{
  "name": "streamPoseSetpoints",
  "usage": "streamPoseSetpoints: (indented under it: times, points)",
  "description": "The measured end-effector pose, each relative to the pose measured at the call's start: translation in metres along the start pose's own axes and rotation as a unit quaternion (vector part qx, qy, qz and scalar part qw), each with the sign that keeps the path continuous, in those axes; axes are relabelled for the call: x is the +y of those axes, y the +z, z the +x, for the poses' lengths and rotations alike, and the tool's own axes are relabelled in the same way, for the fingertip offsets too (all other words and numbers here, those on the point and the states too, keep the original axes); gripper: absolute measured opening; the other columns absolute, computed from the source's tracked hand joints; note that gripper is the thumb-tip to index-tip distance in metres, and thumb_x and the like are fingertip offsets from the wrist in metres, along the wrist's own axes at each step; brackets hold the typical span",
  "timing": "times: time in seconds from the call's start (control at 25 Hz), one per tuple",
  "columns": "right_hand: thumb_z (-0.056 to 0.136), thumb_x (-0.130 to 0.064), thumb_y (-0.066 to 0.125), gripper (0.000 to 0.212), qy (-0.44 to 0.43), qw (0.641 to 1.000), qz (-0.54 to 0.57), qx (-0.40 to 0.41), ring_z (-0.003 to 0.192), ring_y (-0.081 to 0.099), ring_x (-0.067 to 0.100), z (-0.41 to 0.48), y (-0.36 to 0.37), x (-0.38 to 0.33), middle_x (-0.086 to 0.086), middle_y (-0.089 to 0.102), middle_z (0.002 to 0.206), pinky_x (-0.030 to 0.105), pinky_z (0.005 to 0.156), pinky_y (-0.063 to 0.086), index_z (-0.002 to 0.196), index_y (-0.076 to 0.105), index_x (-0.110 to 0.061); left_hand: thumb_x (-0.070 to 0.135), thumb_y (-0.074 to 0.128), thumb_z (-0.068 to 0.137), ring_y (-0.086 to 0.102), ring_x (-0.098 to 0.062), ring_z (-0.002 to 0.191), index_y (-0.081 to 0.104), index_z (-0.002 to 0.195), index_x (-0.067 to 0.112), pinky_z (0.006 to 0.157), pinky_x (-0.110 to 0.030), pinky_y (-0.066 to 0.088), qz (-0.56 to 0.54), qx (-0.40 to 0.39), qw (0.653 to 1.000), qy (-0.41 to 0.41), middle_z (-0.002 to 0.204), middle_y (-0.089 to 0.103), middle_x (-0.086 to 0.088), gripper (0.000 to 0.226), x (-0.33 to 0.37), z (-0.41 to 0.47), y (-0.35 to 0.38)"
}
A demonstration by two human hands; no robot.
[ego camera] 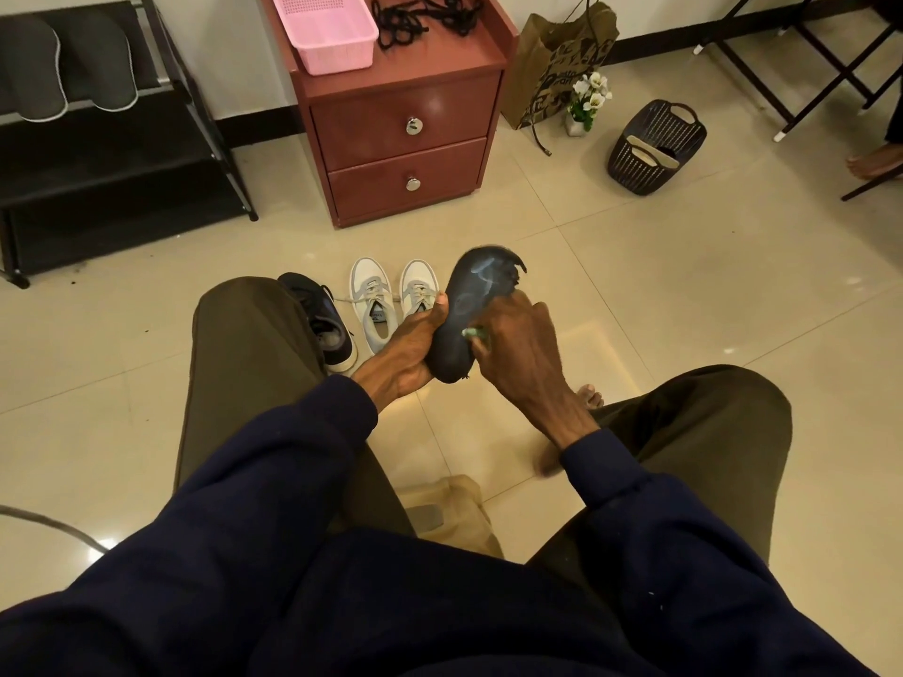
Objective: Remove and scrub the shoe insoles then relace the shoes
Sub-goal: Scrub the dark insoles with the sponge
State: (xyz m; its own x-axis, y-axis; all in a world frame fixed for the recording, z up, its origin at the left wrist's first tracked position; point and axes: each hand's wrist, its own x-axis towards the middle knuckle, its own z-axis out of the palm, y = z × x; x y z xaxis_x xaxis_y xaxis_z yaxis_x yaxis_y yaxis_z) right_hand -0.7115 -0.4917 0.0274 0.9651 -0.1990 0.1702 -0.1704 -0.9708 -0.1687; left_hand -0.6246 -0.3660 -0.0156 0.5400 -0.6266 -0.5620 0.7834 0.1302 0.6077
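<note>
Navy long sleeves (303,461) and dark olive trousers (244,354) are worn; the left hand (408,351), right hand (518,349) and a foot (592,397) at four o'clock are seen bare.

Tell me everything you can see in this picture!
insole: 1, dark, held at centre
scrubber: 1, greenish, mostly hidden, against insole
pale shoes: 2, white-grey, floor ahead
dark shoe: 1, navy, floor by left knee
cabinet: 1, reddish-brown, against wall
laces: pile, black, cabinet top
tray: 1, pink, cabinet top
paper bag: 1, brown, right of cabinet
flowers: 1 bunch, white, beside bag
basket: 1, dark, floor at right
rack: 1, black, far left
slippers: 2, grey, on rack
left hand: 1, grips insole
right hand: 1, holds scrubber on insole
</note>
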Motion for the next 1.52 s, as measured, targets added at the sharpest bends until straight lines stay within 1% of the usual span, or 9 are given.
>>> streamPoseSetpoints:
  times: [0.08,0.2,0.52,0.64,0.8,0.96,1.16,1.32,1.52]
  points:
    - [0.078,-0.013,0.082,0.011,-0.004,0.999,0.014,0.037,0.084,0.061,0.027,-0.002,0.001,0.003,0.006,0.070,0.089,0.033,0.070,0.042,0.088,0.076,-0.013,0.038,0.052,0.105,0.070,-0.028,0.099,0.057,0.139,0.000,0.086,-0.039,0.061,-0.008,0.021,1.000,0.012,0.123,0.069,-0.016,0.051,0.000,0.001,0.000]
    - [0.084,-0.010,0.078,0.007,-0.084,0.982,0.151,-0.071,0.082,0.063,0.023,-0.011,-0.001,-0.014,0.006,0.069,0.090,0.023,0.069,0.042,0.090,0.074,-0.011,0.042,0.058,0.101,0.063,-0.037,0.121,0.052,0.144,0.000,0.100,-0.045,0.055,-0.014,0.021,1.000,0.006,0.138,0.061,-0.021,0.060,-0.001,0.001,0.001]
    - [0.084,-0.011,0.078,0.010,-0.014,0.985,0.166,-0.039,0.074,0.054,0.012,-0.009,0.000,-0.001,0.005,0.066,0.090,0.012,0.066,0.034,0.093,0.073,-0.008,0.038,0.053,0.104,0.071,-0.028,0.101,0.058,0.137,0.002,0.089,-0.039,0.060,-0.028,0.028,0.999,0.002,0.125,0.070,-0.018,0.050,0.004,-0.001,0.001]
    - [0.085,-0.011,0.077,0.003,-0.058,0.980,0.174,-0.082,0.072,0.056,0.013,-0.010,0.004,-0.013,0.004,0.066,0.086,0.020,0.064,0.038,0.087,0.074,-0.010,0.040,0.052,0.105,0.073,-0.025,0.095,0.059,0.135,0.001,0.086,-0.037,0.060,-0.018,0.025,1.000,-0.003,0.114,0.073,-0.013,0.050,0.003,-0.002,0.000]
    - [0.080,-0.007,0.081,0.012,0.034,0.990,0.134,0.017,0.077,0.063,0.022,-0.006,0.003,0.000,0.010,0.068,0.089,0.021,0.067,0.040,0.088,0.072,-0.006,0.036,0.056,0.103,0.069,-0.029,0.103,0.052,0.144,0.000,0.085,-0.038,0.061,-0.041,0.039,0.998,0.006,0.136,0.063,-0.020,0.055,0.001,0.000,0.001]
    - [0.081,-0.010,0.078,0.006,-0.062,0.981,0.173,-0.063,0.075,0.062,0.020,-0.013,0.004,-0.017,0.005,0.068,0.084,0.022,0.062,0.042,0.085,0.074,-0.010,0.038,0.054,0.104,0.071,-0.026,0.097,0.057,0.138,-0.001,0.085,-0.036,0.061,-0.024,0.032,0.999,-0.010,0.120,0.070,-0.016,0.052,0.000,-0.005,0.002]
    - [0.077,-0.013,0.084,0.012,0.035,0.994,0.089,0.058,0.078,0.063,0.024,-0.004,0.005,0.003,0.008,0.070,0.084,0.031,0.066,0.048,0.085,0.075,-0.009,0.036,0.055,0.103,0.068,-0.030,0.106,0.052,0.145,-0.001,0.086,-0.039,0.062,-0.046,0.032,0.998,0.001,0.141,0.059,-0.021,0.055,0.000,-0.002,0.003]
    - [0.086,-0.016,0.078,0.003,-0.043,0.974,0.206,-0.079,0.076,0.051,0.010,-0.011,0.007,-0.011,-0.001,0.067,0.083,0.023,0.067,0.038,0.086,0.076,-0.013,0.037,0.054,0.104,0.071,-0.027,0.099,0.058,0.136,-0.001,0.084,-0.036,0.061,-0.037,0.027,0.999,-0.015,0.123,0.070,-0.017,0.050,0.000,-0.006,0.003]
    - [0.079,-0.014,0.083,0.011,0.040,0.993,0.087,0.072,0.079,0.060,0.024,-0.005,0.006,0.005,0.007,0.070,0.084,0.032,0.067,0.047,0.085,0.075,-0.010,0.034,0.058,0.102,0.064,-0.033,0.113,0.051,0.145,0.000,0.087,-0.039,0.061,-0.063,0.041,0.997,-0.005,0.143,0.058,-0.021,0.055,0.001,-0.002,0.003]
